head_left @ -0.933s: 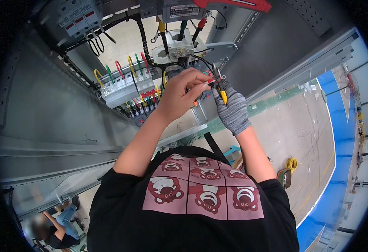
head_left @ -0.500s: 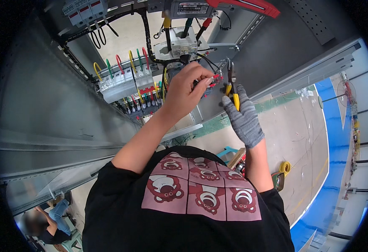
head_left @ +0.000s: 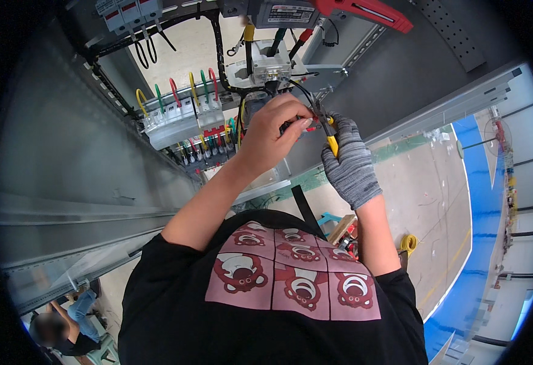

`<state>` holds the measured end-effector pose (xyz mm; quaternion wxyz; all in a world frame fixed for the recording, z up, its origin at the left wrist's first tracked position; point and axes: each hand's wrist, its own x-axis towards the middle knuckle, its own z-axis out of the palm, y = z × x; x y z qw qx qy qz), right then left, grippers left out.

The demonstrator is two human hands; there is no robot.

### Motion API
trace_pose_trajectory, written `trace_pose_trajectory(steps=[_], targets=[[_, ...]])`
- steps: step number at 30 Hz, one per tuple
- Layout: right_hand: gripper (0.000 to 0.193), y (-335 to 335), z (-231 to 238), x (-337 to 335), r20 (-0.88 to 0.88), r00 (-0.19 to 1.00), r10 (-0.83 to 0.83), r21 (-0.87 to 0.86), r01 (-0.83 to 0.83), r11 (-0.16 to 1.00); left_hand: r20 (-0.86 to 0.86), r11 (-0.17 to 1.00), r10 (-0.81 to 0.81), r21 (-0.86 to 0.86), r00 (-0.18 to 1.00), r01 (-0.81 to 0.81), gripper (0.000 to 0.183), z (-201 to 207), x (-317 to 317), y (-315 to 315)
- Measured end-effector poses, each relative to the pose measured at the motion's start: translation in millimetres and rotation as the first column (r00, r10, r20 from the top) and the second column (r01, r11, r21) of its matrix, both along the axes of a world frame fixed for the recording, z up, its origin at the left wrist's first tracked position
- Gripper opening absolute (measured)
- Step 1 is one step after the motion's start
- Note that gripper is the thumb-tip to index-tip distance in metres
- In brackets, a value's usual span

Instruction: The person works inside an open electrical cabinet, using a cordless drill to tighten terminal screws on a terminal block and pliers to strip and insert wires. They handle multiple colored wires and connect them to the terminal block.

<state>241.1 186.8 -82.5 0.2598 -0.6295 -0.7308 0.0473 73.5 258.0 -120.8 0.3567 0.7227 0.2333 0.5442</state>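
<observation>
My bare left hand [head_left: 277, 129] pinches thin wires [head_left: 306, 123] that carry small red end pieces, at the front of the cabinet's wiring. In a grey knitted glove, my right hand [head_left: 353, 159] is wrapped round yellow-handled pliers [head_left: 332, 141]. Their dark jaws meet the wires just right of my left fingertips; whether they have closed on one is too small to tell. Behind my left hand, a dark device is partly hidden. Above it sits a clear-covered grey-white block [head_left: 271, 72] with thick black cables running into it.
A terminal block [head_left: 184, 126] with yellow, green and red wires is to the left. Overhead hangs a breaker with a red handle [head_left: 364, 13]. Metal cabinet walls [head_left: 66, 140] flank me. A yellow coil [head_left: 408, 244] lies on the floor; another person [head_left: 66, 328] sits lower left.
The pliers have moved left and tilted, bringing their jaws to the wires by my left fingertips. My left hand keeps its pinch nearly in place.
</observation>
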Motion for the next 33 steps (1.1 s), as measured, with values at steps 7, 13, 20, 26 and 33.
trace_pose_trajectory(steps=[7, 13, 20, 26, 33], targets=[[0.045, 3.3, 3.1, -4.7, 0.124, 0.992, -0.014, -0.001, 0.014, 1.0, -0.064, 0.999, 0.033, 0.032, 0.997, -0.031, 0.008, 2.4, -5.6, 0.0], [0.042, 9.0, -2.3, 0.3, 0.095, 0.995, 0.018, -0.009, -0.017, 1.0, 0.025, 1.0, -0.008, 0.004, 1.0, 0.007, 0.007, 2.7, -5.0, -0.9], [0.04, 13.1, -2.3, 1.9, 0.125, 0.991, -0.057, -0.118, 0.072, 0.99, 0.004, 1.0, -0.012, -0.007, 1.0, 0.012, 0.007, 8.2, -1.6, -2.6], [0.039, 18.4, -6.3, 4.1, 0.244, 0.97, 0.0, 0.062, -0.015, 0.998, 0.013, 0.997, -0.012, -0.071, 1.0, 0.013, 0.007, 4.0, -2.3, -0.5], [0.039, 15.6, -3.8, -0.8, 0.199, 0.978, -0.058, -0.111, 0.082, 0.99, -0.019, 0.997, -0.025, -0.07, 0.999, 0.024, 0.011, 5.4, -3.5, -2.1]])
